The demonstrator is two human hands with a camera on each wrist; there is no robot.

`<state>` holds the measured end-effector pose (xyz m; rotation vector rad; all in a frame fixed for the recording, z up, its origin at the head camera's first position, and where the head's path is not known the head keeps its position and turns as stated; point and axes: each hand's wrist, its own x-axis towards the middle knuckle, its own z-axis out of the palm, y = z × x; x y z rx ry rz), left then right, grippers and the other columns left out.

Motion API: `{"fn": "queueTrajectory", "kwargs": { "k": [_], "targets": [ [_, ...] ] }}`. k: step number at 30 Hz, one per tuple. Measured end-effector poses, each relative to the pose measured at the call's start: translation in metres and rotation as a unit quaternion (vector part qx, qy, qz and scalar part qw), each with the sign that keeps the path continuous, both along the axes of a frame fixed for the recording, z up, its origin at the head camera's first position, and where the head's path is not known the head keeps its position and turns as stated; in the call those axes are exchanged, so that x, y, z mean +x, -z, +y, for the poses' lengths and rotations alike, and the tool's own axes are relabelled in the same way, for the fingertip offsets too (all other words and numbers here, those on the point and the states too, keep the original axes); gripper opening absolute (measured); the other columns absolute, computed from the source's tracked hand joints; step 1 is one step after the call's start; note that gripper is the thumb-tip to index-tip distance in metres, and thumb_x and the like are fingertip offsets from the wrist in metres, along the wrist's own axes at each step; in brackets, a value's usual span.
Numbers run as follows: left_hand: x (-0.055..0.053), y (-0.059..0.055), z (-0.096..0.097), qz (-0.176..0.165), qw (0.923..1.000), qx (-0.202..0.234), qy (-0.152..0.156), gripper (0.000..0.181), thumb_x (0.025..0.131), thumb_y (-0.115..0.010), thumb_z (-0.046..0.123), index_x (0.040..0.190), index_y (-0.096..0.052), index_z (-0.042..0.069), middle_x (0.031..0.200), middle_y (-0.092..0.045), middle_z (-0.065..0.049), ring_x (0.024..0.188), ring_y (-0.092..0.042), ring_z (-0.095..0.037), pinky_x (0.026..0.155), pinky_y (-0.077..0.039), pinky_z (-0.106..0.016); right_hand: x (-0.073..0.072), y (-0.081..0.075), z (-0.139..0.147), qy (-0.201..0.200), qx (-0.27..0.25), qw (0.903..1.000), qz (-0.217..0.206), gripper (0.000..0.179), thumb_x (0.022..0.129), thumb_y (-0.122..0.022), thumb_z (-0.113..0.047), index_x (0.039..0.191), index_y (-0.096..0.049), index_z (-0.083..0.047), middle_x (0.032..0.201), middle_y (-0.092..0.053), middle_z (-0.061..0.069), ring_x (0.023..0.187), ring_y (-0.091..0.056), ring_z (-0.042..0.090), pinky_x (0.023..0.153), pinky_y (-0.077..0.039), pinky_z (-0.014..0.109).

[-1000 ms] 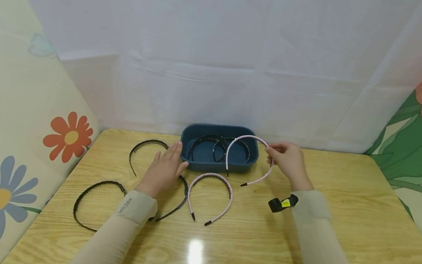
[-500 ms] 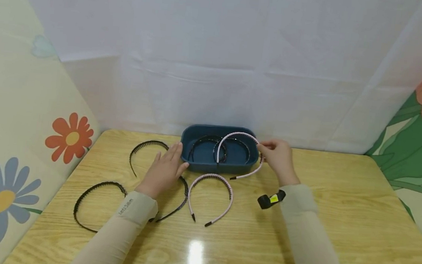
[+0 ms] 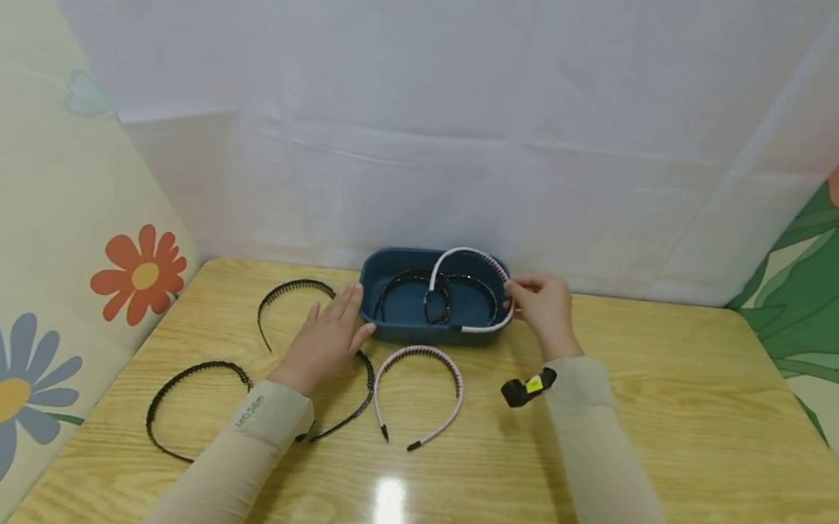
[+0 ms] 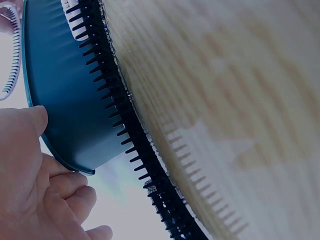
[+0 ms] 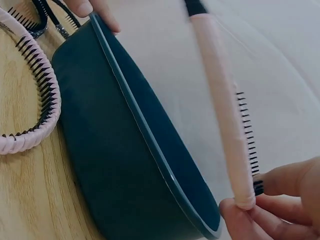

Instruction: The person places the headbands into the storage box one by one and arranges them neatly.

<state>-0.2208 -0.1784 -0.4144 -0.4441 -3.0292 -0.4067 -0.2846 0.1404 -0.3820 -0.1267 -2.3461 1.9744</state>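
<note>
Currently the right hand pinches a pale pink headband between thumb and fingers, holding it by one side of its curve over the right part of a dark blue bin. In the head view, the band's lower arm, ending in a black tip, crosses the line of the bin's front rim; whether it touches the rim cannot be told there. The left hand lies against the bin's left end, its fingers nearly straight and close together, the thumb apart at the front corner. Inside the bin are two dark headbands, one at left and one at right, overlapping near the middle. A second pink headband lies on the wooden table just in front of the bin, its tips toward the person. Beside it, a dark headband is partly hidden by the left hand and sleeve; a toothed black headband sits behind that hand, and another black one lies farther left.
</note>
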Motion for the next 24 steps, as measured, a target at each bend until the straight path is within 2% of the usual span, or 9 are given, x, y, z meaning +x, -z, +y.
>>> {"fn": "queueTrajectory", "kwargs": {
  "k": [6,15,24],
  "targets": [
    [0.001,-0.001,-0.001,0.001,1.0000,0.000,-0.001,0.072,0.111,-0.043,0.036,0.160,-0.011,-0.006,0.166,-0.016,-0.025,0.153,-0.018,-0.039,0.121,-0.013,-0.064,-0.004,0.002,-0.007,0.013,-0.004,0.9999,-0.001,0.024,0.094,-0.069,-0.003,0.111,-0.070,0.014,0.080,-0.069,0.010,0.058,-0.064,0.006,0.055,-0.058,0.020],
    [0.001,-0.001,-0.001,0.005,1.0000,0.003,0.000,0.072,0.110,-0.043,0.036,0.160,-0.012,-0.006,0.165,-0.017,-0.025,0.152,-0.019,-0.039,0.121,-0.014,-0.064,-0.008,0.003,-0.018,0.036,0.024,0.9990,0.009,0.022,0.093,-0.070,-0.005,0.104,-0.072,0.013,0.091,-0.072,0.026,0.050,-0.061,0.003,0.054,-0.058,0.021],
    [0.002,-0.001,0.001,0.006,1.0000,0.006,0.003,0.071,0.110,-0.043,0.036,0.160,-0.013,-0.006,0.166,-0.017,-0.025,0.153,-0.019,-0.039,0.120,-0.014,-0.065,-0.010,0.007,-0.025,0.075,0.075,0.9941,0.025,0.018,0.091,-0.073,-0.008,0.097,-0.074,0.010,0.086,-0.073,0.023,0.048,-0.057,0.005,0.048,-0.052,0.018]
  ]
}}
